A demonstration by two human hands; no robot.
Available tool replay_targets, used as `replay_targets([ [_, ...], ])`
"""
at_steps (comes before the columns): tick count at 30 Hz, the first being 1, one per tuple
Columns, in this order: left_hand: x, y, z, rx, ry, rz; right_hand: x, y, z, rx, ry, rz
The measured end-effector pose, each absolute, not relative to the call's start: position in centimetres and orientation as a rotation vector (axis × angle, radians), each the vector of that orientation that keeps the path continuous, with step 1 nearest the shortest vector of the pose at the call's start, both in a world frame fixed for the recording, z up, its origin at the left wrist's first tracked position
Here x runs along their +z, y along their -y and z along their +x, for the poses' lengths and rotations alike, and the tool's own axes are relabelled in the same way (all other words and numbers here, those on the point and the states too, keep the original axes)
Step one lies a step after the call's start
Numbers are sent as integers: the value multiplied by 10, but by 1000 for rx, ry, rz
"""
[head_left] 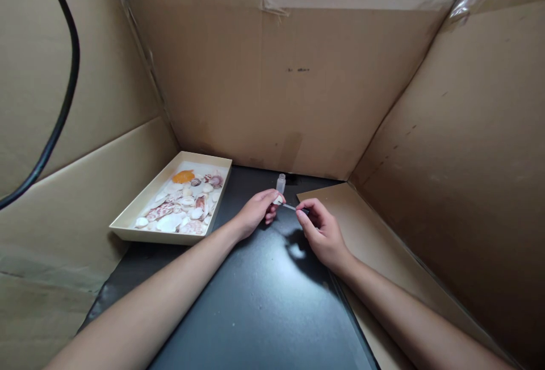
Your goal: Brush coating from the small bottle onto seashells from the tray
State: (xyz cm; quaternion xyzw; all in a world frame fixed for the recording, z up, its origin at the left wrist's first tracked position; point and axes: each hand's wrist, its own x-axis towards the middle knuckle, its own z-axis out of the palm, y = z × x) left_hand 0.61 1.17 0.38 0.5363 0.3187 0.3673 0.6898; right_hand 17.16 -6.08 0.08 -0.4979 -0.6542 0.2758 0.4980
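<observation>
My left hand (258,212) is closed, pinching a small white shell (278,200) between thumb and fingers. In my right hand (324,234) is a thin applicator brush (289,206) with a dark cap-like handle, gripped by thumb and fingertips. The brush points left, and its tip meets or nearly meets the shell; I cannot tell which. Just behind my left hand a small clear bottle (281,183) stands upright with its neck uncovered. Part of its base is hidden by the hand.
At the left, a cream tray (157,239) holds many shells, among them an orange one (183,176). A brown cardboard sheet (353,211) lies at the right on the dark tabletop (255,302). Cardboard walls (264,75) enclose the space. A black cable (70,75) hangs at upper left.
</observation>
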Motion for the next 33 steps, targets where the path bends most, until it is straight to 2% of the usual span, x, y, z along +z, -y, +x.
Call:
replay_targets([
  [33, 3, -12, 6, 822, -695, 1174, 2, 61, 171, 675, 1654, -1219],
])
